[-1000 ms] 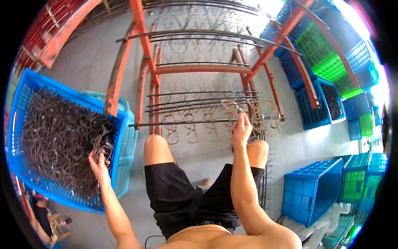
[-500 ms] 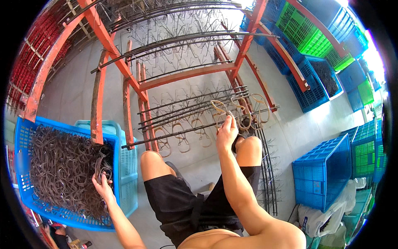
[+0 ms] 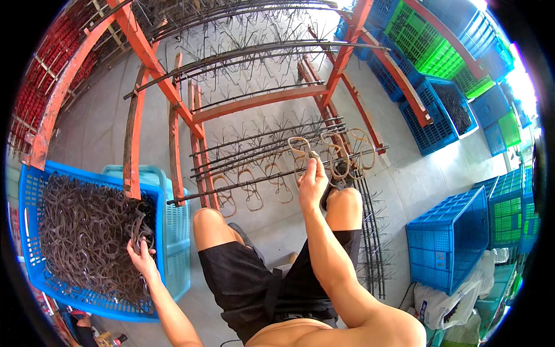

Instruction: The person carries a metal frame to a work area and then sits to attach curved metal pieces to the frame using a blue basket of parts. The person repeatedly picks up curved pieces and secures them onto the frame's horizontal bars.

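Observation:
My right hand [image 3: 313,186] pinches a tan figure-eight-shaped loop piece [image 3: 299,139], like a spectacle frame, beside a dark hooked rod [image 3: 266,180] in front of my knees. Whether the piece hangs on a hook, I cannot tell. Two similar tan loop pieces [image 3: 335,136] hang just right of it, and several more [image 3: 252,199] hang farther left along the rod. At the left, a blue crate [image 3: 162,231] is heaped with dark, thin, curved frame pieces [image 3: 87,231]. My left hand [image 3: 143,259] has its fingers closed around some of these pieces at the crate's right side.
An orange metal rack [image 3: 260,105] stands ahead, carrying several dark rods with wire hooks. More hooked rods [image 3: 376,254] lie beside my right leg. A blue crate [image 3: 445,237] and a white bag [image 3: 445,306] are at the right, with green and blue crates stacked behind.
My right hand has shifted slightly left and down, and the tan loop piece has tilted with it. My left hand stays at the dark pieces, almost unmoved.

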Demonstrator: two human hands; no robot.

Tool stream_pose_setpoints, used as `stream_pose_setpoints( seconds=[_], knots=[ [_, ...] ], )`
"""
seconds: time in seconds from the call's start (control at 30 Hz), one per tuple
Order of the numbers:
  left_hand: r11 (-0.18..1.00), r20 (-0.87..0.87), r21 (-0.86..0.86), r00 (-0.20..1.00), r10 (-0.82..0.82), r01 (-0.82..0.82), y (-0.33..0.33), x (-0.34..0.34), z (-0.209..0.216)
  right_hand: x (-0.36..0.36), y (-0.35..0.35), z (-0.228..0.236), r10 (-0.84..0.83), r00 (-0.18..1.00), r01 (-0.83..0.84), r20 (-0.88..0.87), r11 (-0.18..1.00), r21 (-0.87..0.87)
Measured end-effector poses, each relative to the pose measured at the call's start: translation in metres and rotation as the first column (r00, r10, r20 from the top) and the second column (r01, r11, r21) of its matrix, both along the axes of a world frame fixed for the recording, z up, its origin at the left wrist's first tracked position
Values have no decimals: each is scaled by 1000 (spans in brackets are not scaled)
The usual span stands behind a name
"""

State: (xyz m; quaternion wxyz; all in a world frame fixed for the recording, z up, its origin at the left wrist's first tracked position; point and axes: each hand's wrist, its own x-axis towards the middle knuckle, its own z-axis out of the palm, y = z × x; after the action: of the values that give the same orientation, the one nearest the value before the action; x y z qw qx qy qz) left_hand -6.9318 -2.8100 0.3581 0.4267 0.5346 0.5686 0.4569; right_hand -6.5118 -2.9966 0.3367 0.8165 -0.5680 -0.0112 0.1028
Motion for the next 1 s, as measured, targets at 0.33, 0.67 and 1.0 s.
stream_pose_setpoints(
  seconds=[0.33, 0.67, 1.0],
  knots=[
    [1000, -34, -12, 999, -23, 22, 0, 1, 1, 2, -6, 6, 109, 920, 106, 377, 856, -506],
    [1000, -28, 6, 999, 15, -15, 5, -11, 6, 16, -8, -9, 66, 996, -56, 60, 986, -156],
    [953, 226, 122, 943, 245, -276, -3, -35, 32, -58, 16, 26, 289, 536, 559, 793, 583, -590]
  ],
)
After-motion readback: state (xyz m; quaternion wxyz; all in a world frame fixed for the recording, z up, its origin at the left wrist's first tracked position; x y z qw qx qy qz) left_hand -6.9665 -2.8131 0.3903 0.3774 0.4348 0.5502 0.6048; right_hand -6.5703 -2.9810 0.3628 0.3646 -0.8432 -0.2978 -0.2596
